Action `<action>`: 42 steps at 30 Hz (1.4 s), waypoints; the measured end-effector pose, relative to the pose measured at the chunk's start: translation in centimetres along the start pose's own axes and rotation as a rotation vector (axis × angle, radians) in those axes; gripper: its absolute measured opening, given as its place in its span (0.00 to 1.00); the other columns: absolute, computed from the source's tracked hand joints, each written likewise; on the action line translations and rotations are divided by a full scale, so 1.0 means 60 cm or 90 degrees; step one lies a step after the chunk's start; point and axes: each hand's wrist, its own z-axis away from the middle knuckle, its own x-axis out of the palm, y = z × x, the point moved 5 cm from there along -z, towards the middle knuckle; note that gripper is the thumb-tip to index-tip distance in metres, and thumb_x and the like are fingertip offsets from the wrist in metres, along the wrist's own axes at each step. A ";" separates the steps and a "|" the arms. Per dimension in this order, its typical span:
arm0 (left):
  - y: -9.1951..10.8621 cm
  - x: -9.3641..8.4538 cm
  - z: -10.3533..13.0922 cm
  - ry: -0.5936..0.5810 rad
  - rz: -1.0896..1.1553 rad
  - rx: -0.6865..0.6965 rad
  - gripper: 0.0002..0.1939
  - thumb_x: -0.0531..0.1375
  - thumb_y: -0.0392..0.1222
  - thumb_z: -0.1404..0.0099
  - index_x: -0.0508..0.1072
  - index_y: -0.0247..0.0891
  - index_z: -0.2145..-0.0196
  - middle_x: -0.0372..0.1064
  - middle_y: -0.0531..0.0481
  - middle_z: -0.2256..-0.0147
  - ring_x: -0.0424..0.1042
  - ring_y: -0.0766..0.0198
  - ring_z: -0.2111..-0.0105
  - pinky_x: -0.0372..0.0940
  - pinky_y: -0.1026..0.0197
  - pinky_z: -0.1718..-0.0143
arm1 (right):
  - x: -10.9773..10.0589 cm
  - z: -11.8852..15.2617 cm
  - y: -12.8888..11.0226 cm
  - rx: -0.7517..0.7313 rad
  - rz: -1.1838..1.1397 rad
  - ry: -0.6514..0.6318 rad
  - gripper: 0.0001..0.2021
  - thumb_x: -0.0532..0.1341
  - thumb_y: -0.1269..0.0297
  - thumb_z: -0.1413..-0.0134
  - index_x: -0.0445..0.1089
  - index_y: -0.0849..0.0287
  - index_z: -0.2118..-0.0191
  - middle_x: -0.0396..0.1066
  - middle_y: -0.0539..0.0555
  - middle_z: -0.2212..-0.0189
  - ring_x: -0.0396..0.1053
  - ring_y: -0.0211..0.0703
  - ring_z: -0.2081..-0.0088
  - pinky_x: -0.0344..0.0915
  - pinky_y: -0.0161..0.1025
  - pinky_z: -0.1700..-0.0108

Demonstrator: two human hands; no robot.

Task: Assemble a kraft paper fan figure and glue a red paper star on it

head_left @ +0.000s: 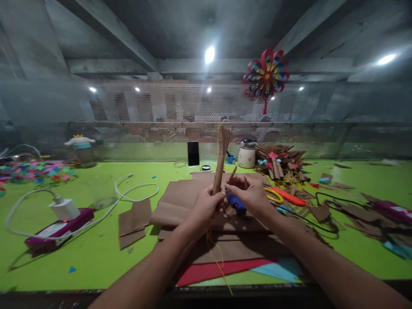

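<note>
My left hand [207,205] is closed around a folded brown paper bundle [220,165]. The bundle stands upright, its pleated top spreading like a small fan. Thin yellow string [214,249] runs along it and dangles below my fist. Close beside it, my right hand [252,193] has its thumb and fingers drawn together; what they pinch is too small to make out. Just under those fingers is a blue tool [236,203], partly hidden, perhaps a glue gun. Beneath both hands lie stacked brown paper sheets [180,193], with red paper [222,271] at the bottom.
Orange-handled scissors [289,196] and a black cable [322,227] lie right. Behind them is a pile of finished paper bundles [281,161]. A jar [247,154] and phone [193,153] stand at the back. A purple power strip [61,229] with a white charger sits left.
</note>
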 end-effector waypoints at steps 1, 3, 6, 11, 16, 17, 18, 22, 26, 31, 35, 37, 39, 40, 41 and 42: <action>0.000 0.001 0.000 -0.008 0.016 -0.007 0.12 0.61 0.44 0.50 0.61 0.35 0.75 0.54 0.61 0.86 0.50 0.77 0.89 0.42 0.72 0.88 | 0.000 0.001 0.000 -0.009 0.015 0.004 0.07 0.64 0.62 0.60 0.70 0.60 0.73 0.68 0.51 0.77 0.64 0.40 0.74 0.61 0.38 0.70; -0.002 0.001 0.000 -0.028 0.043 -0.022 0.11 0.60 0.43 0.50 0.62 0.35 0.74 0.55 0.60 0.85 0.51 0.77 0.88 0.41 0.72 0.88 | -0.002 0.002 0.000 -0.025 0.048 0.021 0.08 0.64 0.62 0.61 0.70 0.60 0.72 0.68 0.51 0.76 0.62 0.39 0.75 0.60 0.37 0.71; -0.009 0.000 -0.003 -0.062 0.075 -0.056 0.10 0.60 0.42 0.50 0.63 0.35 0.71 0.56 0.60 0.85 0.52 0.77 0.88 0.40 0.73 0.89 | -0.002 0.004 0.000 -0.029 0.069 0.025 0.08 0.64 0.62 0.61 0.70 0.58 0.71 0.65 0.49 0.78 0.59 0.37 0.77 0.56 0.34 0.75; -0.016 -0.003 -0.006 -0.105 0.106 -0.061 0.09 0.58 0.42 0.47 0.63 0.35 0.73 0.54 0.59 0.85 0.51 0.77 0.88 0.39 0.73 0.89 | 0.000 0.005 -0.014 -0.058 0.121 0.005 0.07 0.62 0.62 0.58 0.69 0.59 0.70 0.61 0.48 0.80 0.56 0.35 0.78 0.53 0.33 0.76; -0.014 0.002 -0.005 -0.133 0.117 -0.046 0.08 0.56 0.42 0.43 0.62 0.35 0.74 0.53 0.59 0.84 0.50 0.77 0.87 0.38 0.72 0.89 | -0.002 0.003 -0.022 -0.024 0.151 -0.021 0.05 0.61 0.66 0.58 0.69 0.59 0.71 0.59 0.46 0.81 0.55 0.33 0.78 0.51 0.32 0.76; -0.013 0.004 -0.004 -0.139 0.119 -0.046 0.08 0.56 0.41 0.43 0.62 0.35 0.74 0.53 0.59 0.84 0.50 0.77 0.87 0.38 0.72 0.89 | -0.003 0.002 -0.022 -0.003 0.131 -0.024 0.05 0.61 0.66 0.59 0.69 0.60 0.72 0.60 0.46 0.81 0.55 0.33 0.78 0.52 0.32 0.76; -0.012 0.006 -0.004 -0.145 0.121 -0.046 0.08 0.56 0.41 0.43 0.62 0.35 0.74 0.53 0.59 0.84 0.49 0.78 0.87 0.38 0.72 0.89 | -0.003 0.002 -0.021 0.024 0.099 -0.026 0.05 0.61 0.67 0.60 0.68 0.60 0.73 0.60 0.46 0.81 0.55 0.33 0.78 0.52 0.32 0.76; -0.008 0.009 -0.003 -0.148 0.129 -0.064 0.07 0.56 0.40 0.43 0.62 0.34 0.74 0.52 0.60 0.84 0.48 0.78 0.88 0.38 0.72 0.89 | -0.003 0.001 -0.018 0.164 -0.133 -0.018 0.09 0.63 0.63 0.62 0.65 0.61 0.72 0.56 0.43 0.84 0.49 0.28 0.84 0.47 0.29 0.82; -0.009 0.006 -0.003 -0.124 0.114 -0.077 0.09 0.57 0.41 0.43 0.61 0.34 0.75 0.52 0.60 0.84 0.49 0.79 0.88 0.39 0.73 0.89 | -0.008 -0.002 -0.006 0.288 -0.372 0.016 0.14 0.59 0.53 0.56 0.64 0.61 0.72 0.57 0.44 0.85 0.48 0.27 0.88 0.42 0.28 0.86; -0.012 0.002 -0.005 -0.080 0.090 -0.070 0.09 0.58 0.42 0.45 0.63 0.35 0.72 0.55 0.59 0.84 0.52 0.78 0.87 0.41 0.74 0.89 | -0.018 -0.010 0.021 0.353 -0.528 0.058 0.16 0.49 0.59 0.45 0.67 0.64 0.72 0.61 0.48 0.84 0.53 0.29 0.87 0.51 0.29 0.83; -0.009 0.006 -0.004 -0.055 0.108 -0.059 0.11 0.61 0.43 0.48 0.64 0.35 0.71 0.61 0.57 0.81 0.59 0.77 0.84 0.45 0.75 0.88 | -0.023 -0.011 0.035 0.336 -0.514 0.130 0.17 0.52 0.56 0.46 0.66 0.63 0.77 0.62 0.49 0.85 0.57 0.30 0.85 0.55 0.30 0.81; -0.006 0.012 0.000 -0.066 0.099 -0.059 0.12 0.62 0.44 0.48 0.65 0.34 0.71 0.65 0.53 0.77 0.65 0.74 0.80 0.46 0.75 0.88 | -0.024 -0.012 0.037 0.298 -0.507 0.162 0.19 0.55 0.52 0.49 0.65 0.62 0.79 0.63 0.49 0.85 0.59 0.32 0.84 0.57 0.31 0.80; -0.003 0.020 0.005 -0.098 0.090 -0.058 0.13 0.62 0.45 0.48 0.66 0.34 0.69 0.68 0.49 0.71 0.68 0.71 0.74 0.47 0.74 0.87 | -0.022 -0.013 0.037 0.264 -0.502 0.171 0.20 0.57 0.48 0.52 0.64 0.61 0.80 0.64 0.48 0.85 0.60 0.32 0.83 0.58 0.32 0.79; -0.002 0.023 0.007 -0.117 0.090 -0.056 0.13 0.61 0.45 0.47 0.67 0.34 0.68 0.69 0.48 0.69 0.69 0.70 0.72 0.48 0.74 0.87 | -0.021 -0.013 0.037 0.254 -0.500 0.171 0.20 0.57 0.47 0.53 0.64 0.61 0.79 0.64 0.48 0.84 0.61 0.33 0.83 0.59 0.32 0.79; -0.001 0.026 0.009 -0.133 0.090 -0.054 0.13 0.61 0.46 0.46 0.67 0.34 0.67 0.70 0.47 0.67 0.69 0.69 0.71 0.48 0.74 0.86 | -0.019 -0.013 0.037 0.251 -0.498 0.170 0.20 0.57 0.46 0.54 0.64 0.61 0.79 0.65 0.48 0.84 0.61 0.33 0.82 0.59 0.32 0.79; -0.001 0.027 0.010 -0.145 0.089 -0.055 0.13 0.60 0.46 0.46 0.67 0.34 0.66 0.70 0.46 0.65 0.69 0.69 0.71 0.48 0.74 0.86 | -0.017 -0.012 0.037 0.255 -0.500 0.163 0.20 0.57 0.46 0.54 0.64 0.61 0.78 0.65 0.49 0.84 0.62 0.33 0.82 0.58 0.32 0.80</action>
